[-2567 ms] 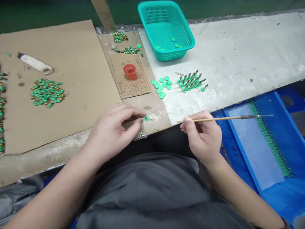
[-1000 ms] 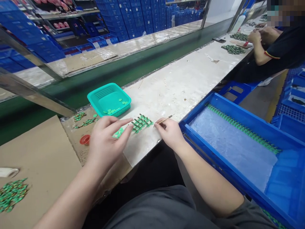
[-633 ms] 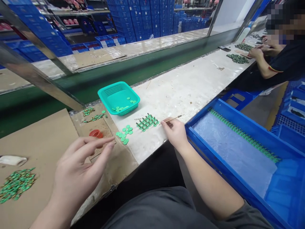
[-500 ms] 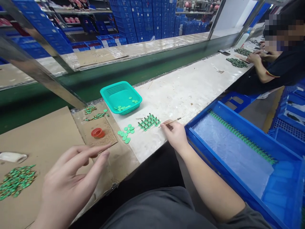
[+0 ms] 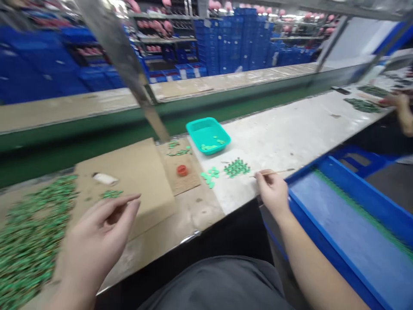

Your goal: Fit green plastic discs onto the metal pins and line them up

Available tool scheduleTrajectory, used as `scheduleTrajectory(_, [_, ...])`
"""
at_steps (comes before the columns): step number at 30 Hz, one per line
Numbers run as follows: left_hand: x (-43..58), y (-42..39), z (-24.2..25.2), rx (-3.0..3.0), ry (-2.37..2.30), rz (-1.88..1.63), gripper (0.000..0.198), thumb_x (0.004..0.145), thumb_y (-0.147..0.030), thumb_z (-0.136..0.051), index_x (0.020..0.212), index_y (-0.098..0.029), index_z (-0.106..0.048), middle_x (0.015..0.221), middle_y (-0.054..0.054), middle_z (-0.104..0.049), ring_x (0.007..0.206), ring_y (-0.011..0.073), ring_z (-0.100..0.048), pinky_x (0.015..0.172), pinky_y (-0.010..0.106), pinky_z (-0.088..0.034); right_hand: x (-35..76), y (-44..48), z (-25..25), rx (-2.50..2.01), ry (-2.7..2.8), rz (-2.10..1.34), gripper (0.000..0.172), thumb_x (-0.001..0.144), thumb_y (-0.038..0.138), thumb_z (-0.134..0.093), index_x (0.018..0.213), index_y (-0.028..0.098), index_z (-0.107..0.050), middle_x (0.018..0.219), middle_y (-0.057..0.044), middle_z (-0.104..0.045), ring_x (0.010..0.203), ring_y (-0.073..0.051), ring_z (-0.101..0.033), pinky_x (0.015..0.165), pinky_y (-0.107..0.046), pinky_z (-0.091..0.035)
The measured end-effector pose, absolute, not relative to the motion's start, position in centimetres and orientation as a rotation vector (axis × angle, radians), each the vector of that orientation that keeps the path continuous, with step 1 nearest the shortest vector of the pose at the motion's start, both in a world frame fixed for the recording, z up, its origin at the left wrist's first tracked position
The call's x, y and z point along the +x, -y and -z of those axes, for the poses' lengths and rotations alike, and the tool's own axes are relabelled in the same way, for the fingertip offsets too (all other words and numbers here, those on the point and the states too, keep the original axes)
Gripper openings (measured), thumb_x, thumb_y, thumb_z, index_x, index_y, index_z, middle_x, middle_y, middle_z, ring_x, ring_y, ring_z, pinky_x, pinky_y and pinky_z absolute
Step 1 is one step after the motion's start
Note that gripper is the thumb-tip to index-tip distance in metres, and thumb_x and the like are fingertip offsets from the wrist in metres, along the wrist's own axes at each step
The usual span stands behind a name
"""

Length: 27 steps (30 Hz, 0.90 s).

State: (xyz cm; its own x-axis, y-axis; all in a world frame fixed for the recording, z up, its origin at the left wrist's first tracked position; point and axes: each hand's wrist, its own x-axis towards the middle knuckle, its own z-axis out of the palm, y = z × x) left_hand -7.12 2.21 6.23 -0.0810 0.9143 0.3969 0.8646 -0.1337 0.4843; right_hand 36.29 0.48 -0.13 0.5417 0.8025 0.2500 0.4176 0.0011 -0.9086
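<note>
My left hand (image 5: pixel 105 232) is held over the cardboard (image 5: pixel 138 172), thumb and forefinger stretched out with their tips close; no object shows between them. Under and beyond it lies a small heap of green pieces (image 5: pixel 112 194), near a white tube-like piece (image 5: pixel 105 178). My right hand (image 5: pixel 273 191) pinches a thin wooden brush (image 5: pixel 280 172), its dark end pointing right. Left of that hand stand rows of green discs with dark upright bits (image 5: pixel 237 167). Loose flat green discs (image 5: pixel 210 175) lie farther left. A small red cup (image 5: pixel 182 170) sits on a brown board (image 5: pixel 190 183).
A turquoise basket (image 5: pixel 209 124) holds some green discs. A big spread of green pieces (image 5: pixel 35 241) covers the left side. At right stands a blue crate (image 5: pixel 309 219) with a green row inside. A co-worker's hand (image 5: pixel 398 101) is at far right. A metal post (image 5: pixel 124 56) rises behind the table.
The view has swung left, bringing the large spread of green pieces into sight. My left hand has moved left over the cardboard, its fingertips closer together. My right hand still holds the brush.
</note>
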Motion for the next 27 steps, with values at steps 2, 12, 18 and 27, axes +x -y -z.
scheduleTrajectory(2, [-8.4, -3.2, -7.4, 2.009, -2.048, -0.933, 0.044, 0.102, -0.067, -0.07, 0.111, -0.028, -0.09, 0.103, 0.001, -0.09, 0.091, 0.022, -0.079, 0.078, 0.03, -0.06, 35.3, 0.9, -0.3, -1.591, 1.059, -0.458, 0.043, 0.104, 0.064, -0.075, 0.095, 0.023, -0.085, 0.104, -0.016, -0.093, 0.103, -0.037, -0.087, 0.102, -0.05, -0.066])
scheduleTrajectory(12, [1.2, -7.2, -3.2, 2.249, -1.443, -0.521, 0.034, 0.115, -0.054, -0.079, 0.122, -0.021, -0.083, 0.12, 0.007, -0.086, 0.104, 0.0215, -0.081, 0.098, 0.042, -0.071, 29.1, 7.3, -1.1, -1.529, 1.175, -0.77, 0.046, 0.114, 0.063, -0.063, 0.109, 0.022, -0.083, 0.074, 0.001, -0.065, 0.067, -0.02, -0.062, 0.066, -0.033, -0.052])
scheduleTrajectory(18, [7.6, -7.7, -1.4, 2.377, -1.449, -0.395, 0.042, 0.117, -0.052, -0.08, 0.148, -0.024, -0.077, 0.153, 0.013, -0.078, 0.13, 0.0276, -0.079, 0.113, 0.052, -0.072, 30.6, 8.0, -1.4, -1.467, 1.252, -0.91, 0.053, 0.113, 0.068, -0.066, 0.084, 0.024, -0.068, 0.073, 0.002, -0.058, 0.068, -0.017, -0.055, 0.067, -0.032, -0.045])
scheduleTrajectory(27, [7.1, -7.8, -2.1, 2.343, -1.459, -0.336, 0.034, 0.117, -0.051, -0.078, 0.135, -0.022, -0.08, 0.133, 0.009, -0.083, 0.115, 0.0235, -0.08, 0.105, 0.046, -0.071, 31.6, 6.3, -1.3, -1.417, 1.329, -1.066, 0.049, 0.115, 0.062, -0.066, 0.086, 0.023, -0.071, 0.075, 0.001, -0.062, 0.072, -0.018, -0.058, 0.069, -0.032, -0.047])
